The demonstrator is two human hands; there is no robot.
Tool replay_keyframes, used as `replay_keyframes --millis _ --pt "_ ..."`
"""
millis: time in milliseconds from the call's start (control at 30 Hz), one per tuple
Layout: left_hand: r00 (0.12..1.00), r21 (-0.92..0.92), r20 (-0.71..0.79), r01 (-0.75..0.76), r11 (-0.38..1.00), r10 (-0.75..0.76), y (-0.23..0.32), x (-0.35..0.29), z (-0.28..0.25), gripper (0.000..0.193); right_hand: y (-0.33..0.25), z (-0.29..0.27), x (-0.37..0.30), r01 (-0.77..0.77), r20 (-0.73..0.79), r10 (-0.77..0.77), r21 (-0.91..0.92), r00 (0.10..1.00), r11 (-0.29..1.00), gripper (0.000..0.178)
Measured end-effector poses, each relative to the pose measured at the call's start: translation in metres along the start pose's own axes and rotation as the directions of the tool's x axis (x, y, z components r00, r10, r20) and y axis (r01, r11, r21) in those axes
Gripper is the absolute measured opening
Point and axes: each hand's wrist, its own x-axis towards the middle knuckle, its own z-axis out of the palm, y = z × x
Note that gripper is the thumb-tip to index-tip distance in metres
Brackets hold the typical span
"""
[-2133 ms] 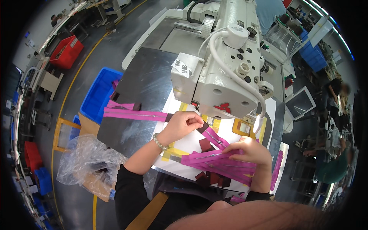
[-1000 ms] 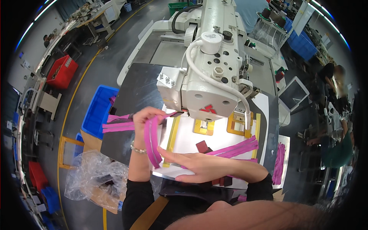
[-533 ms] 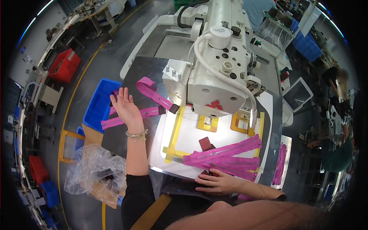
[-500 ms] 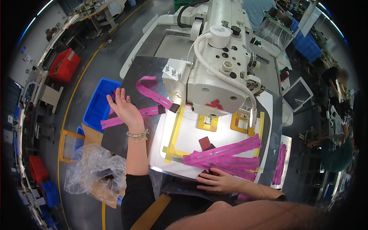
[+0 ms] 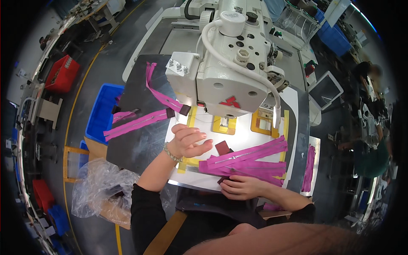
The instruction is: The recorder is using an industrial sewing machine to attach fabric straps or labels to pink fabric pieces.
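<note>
My left hand (image 5: 190, 142) hovers over the left part of the white sewing plate (image 5: 193, 180), its fingers loosely bent and apart, holding nothing. My right hand (image 5: 241, 187) is at the plate's front edge, fingers bent together over a small dark brown piece (image 5: 222, 180), mostly hidden beneath them. Just beyond it lies a fanned pile of magenta zippers (image 5: 250, 159). A dark red square patch (image 5: 221, 148) lies between that pile and the needle area. Further left, a magenta zipper with a dark end tab (image 5: 140, 123) stretches across the black table; another zipper (image 5: 159, 95) curves behind it.
The white sewing machine head (image 5: 231, 91) overhangs the plate, with yellow frames (image 5: 224, 125) below it. At left stand a blue bin (image 5: 98, 121) and crumpled clear plastic (image 5: 95, 191). More magenta zippers (image 5: 309, 168) lie at right, near a tilted screen (image 5: 326, 90).
My left hand has come rightward and down from the black table to the plate, its fingers bending. Zippers at left lie rearranged. My right hand stays near the zipper pile.
</note>
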Motion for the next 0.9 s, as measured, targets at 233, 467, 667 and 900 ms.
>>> replay_keyframes --millis 233,467,667,900 --pt "0.943 -0.089 0.329 0.075 0.993 -0.042 0.009 0.006 0.011 0.038 0.008 -0.003 -0.002 -0.007 0.002 0.007 -0.125 1.000 0.992 0.020" --pt "0.672 -0.354 0.740 0.428 0.832 -0.032 0.031 0.021 0.009 0.024 -0.002 -0.006 -0.025 -0.261 -0.343 0.193 -0.165 0.919 0.951 0.017" --pt "0.564 -0.563 0.785 0.480 0.673 0.255 0.066 0.018 0.016 0.040 -0.015 -0.001 -0.047 -0.536 -0.452 0.464 -0.039 0.762 0.843 0.016" --pt "0.587 -0.603 0.694 0.160 0.781 0.416 0.100 0.015 0.024 0.037 -0.035 -0.004 -0.057 -0.684 -0.447 0.630 0.053 0.635 0.727 0.013"
